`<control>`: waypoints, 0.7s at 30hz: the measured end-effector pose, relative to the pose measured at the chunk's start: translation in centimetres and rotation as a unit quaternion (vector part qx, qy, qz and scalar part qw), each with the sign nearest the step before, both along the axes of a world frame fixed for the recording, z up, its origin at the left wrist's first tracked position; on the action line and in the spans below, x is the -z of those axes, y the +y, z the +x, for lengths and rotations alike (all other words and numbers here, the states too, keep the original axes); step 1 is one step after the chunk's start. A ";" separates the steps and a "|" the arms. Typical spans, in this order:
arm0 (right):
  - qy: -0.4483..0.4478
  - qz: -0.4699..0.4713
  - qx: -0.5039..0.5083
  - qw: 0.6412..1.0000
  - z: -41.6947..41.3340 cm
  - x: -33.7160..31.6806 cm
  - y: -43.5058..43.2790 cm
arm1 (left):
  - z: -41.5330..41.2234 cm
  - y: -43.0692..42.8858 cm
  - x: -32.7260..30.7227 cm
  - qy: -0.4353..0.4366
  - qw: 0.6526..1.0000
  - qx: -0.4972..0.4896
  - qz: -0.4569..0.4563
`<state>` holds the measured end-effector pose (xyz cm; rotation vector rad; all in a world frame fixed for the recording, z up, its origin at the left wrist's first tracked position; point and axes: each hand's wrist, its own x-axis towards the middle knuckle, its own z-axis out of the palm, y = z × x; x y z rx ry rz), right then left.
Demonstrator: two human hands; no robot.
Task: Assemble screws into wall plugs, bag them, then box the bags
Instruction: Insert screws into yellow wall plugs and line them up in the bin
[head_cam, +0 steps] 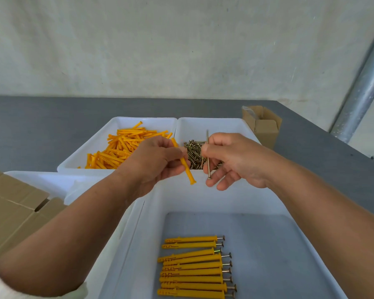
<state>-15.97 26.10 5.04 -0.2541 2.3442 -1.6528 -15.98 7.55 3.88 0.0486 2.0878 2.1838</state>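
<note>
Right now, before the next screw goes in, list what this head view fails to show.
All in the head view:
Small cardboard box: inside hidden by its own walls.
Lowest assembled plugs: cut off by the bottom edge.
Left tray: contents mostly behind the left forearm.
Screw: middle covered by the right hand.
Wall plug: part wrapped by the left hand.
</note>
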 end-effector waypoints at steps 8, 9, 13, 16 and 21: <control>-0.047 0.121 -0.149 0.980 0.8 0.3 -0.1 | -1.3 -1.2 0.3 -0.007 0.990 -0.120 0.066; -0.053 0.129 -0.158 0.978 0.8 0.3 -0.1 | -1.3 -1.2 0.3 -0.005 0.990 -0.124 0.070; -0.061 0.145 -0.171 0.973 0.8 0.4 -0.1 | -1.2 -1.1 0.3 0.000 0.990 -0.122 0.070; -0.064 0.147 -0.170 0.972 0.7 0.5 -0.1 | -1.3 -1.2 0.3 0.002 0.989 -0.127 0.072; -0.069 0.155 -0.163 0.972 0.7 0.7 0.0 | -1.3 -1.2 0.3 0.002 0.990 -0.125 0.064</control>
